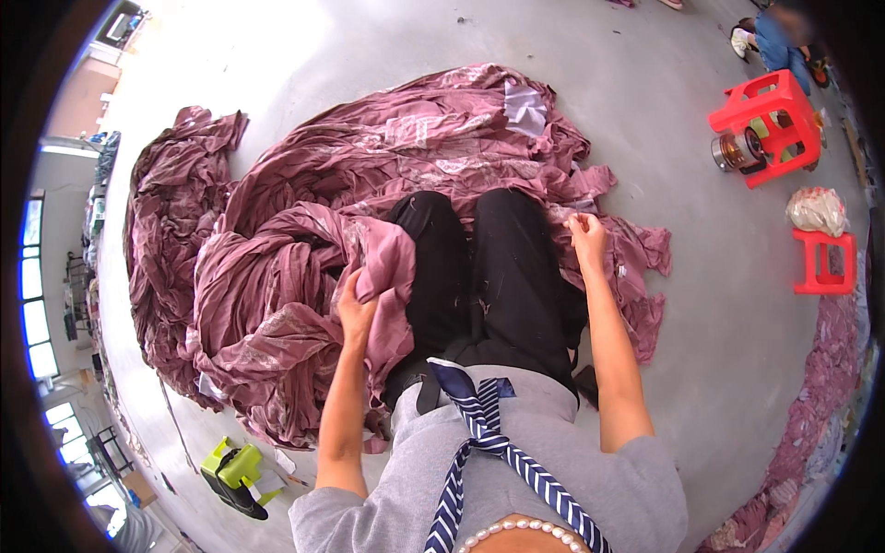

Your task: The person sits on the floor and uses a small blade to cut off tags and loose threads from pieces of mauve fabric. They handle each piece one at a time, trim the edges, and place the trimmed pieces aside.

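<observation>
A big heap of mauve patterned cloth (304,198) lies on the floor in front of me and to my left, and part of it comes up against my black trousers. My left hand (357,311) is closed on a fold of this cloth beside my left thigh. Off to the right of my knees, my right hand (587,241) is raised with thumb and fingertips pinched together. Whatever is between those fingertips is too small to make out. More cloth (636,267) lies under and beyond that hand. A pale white patch (525,109) shows on the far part of the heap.
At the far right stands a red plastic stool (770,124) with a round metal-and-dark object at its side. A second red stool (823,263) carries a clear bag (818,210). Another person (779,41) is beyond. A green stool (238,468) with a black item sits near left.
</observation>
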### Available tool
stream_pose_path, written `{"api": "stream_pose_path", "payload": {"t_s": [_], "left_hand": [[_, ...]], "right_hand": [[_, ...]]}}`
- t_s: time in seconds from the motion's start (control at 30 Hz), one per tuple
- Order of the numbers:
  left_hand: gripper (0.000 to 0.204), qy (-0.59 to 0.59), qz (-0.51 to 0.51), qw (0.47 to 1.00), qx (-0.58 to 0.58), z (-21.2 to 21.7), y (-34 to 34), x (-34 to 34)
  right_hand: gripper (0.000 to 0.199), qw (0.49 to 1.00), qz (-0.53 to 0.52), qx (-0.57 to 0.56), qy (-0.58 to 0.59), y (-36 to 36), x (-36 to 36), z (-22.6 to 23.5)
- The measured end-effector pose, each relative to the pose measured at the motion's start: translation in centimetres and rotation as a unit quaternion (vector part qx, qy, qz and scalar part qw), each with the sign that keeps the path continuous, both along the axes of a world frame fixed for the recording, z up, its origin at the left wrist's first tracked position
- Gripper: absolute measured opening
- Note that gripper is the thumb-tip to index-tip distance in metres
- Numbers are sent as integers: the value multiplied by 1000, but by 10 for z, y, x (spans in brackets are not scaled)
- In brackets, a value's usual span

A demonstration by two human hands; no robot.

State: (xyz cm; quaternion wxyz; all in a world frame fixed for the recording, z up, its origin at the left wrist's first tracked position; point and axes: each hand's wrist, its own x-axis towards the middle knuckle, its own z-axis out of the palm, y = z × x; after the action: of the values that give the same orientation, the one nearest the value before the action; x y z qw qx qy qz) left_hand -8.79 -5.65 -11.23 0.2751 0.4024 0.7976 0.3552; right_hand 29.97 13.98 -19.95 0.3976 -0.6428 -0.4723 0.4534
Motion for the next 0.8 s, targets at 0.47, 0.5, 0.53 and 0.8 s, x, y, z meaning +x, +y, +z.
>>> {"api": "stream_pose_path", "payload": {"t_s": [0.47,0.5,0.53,0.8], "left_hand": [[29,495,359,784,-106,201,-290,-196],[32,501,320,790,-152,180,-296,-210],[35,503,283,792,-198,157,-304,-219],[46,406,157,900,9,143,-140,-182]], "right_hand": [[20,998,-23,4,-55,1,93,-27],[23,991,-37,66,-107,5,88,-26],[24,992,-37,87,-88,9,71,-11],[39,978,126,130,108,22,-93,145]]}}
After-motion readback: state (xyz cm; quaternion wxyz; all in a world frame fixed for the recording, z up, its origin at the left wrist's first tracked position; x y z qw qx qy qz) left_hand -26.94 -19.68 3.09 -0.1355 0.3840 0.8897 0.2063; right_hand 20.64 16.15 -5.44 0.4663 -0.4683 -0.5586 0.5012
